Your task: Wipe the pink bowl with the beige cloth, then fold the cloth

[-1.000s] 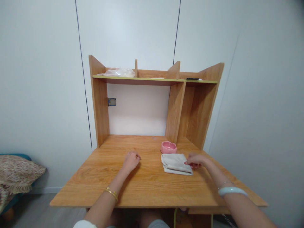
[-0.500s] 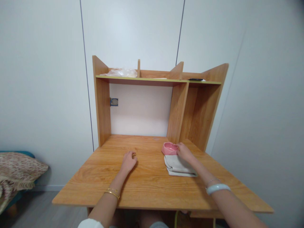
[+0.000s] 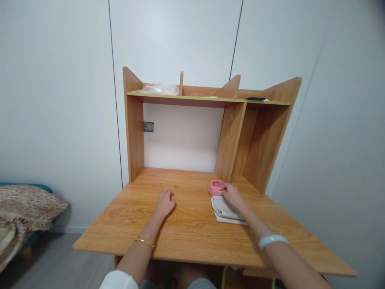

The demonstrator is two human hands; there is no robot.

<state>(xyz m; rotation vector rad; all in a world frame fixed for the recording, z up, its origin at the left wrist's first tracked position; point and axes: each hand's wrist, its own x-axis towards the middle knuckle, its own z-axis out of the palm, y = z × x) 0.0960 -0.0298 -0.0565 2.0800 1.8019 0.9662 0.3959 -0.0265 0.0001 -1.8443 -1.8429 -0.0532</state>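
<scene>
A small pink faceted bowl [image 3: 214,190] stands toward the back right of the wooden desk [image 3: 186,237]. My right hand [image 3: 233,194] is at its right side, thumb and fingers closed on the rim. Directly in front of the bowl lies a folded light grey cloth [image 3: 227,213], partly covered by my right hand and forearm. To the left, my left hand [image 3: 166,202] rests on the desktop, holding nothing. Its fingers are loosely bent, with the thumb apart from them.
A wooden hutch [image 3: 134,132] rises from the desk's back. Its upper shelf carries a clear plastic bag [image 3: 159,89] and a flat black object [image 3: 255,98]. An electrical box [image 3: 148,127] sits in the wall. At far left, a patterned throw [image 3: 27,204] covers teal furniture.
The whole view has shifted slightly, moving the desk rightward in the picture. My right hand stays at the bowl's rim with its fingers a little farther inward. My left hand remains on the desktop.
</scene>
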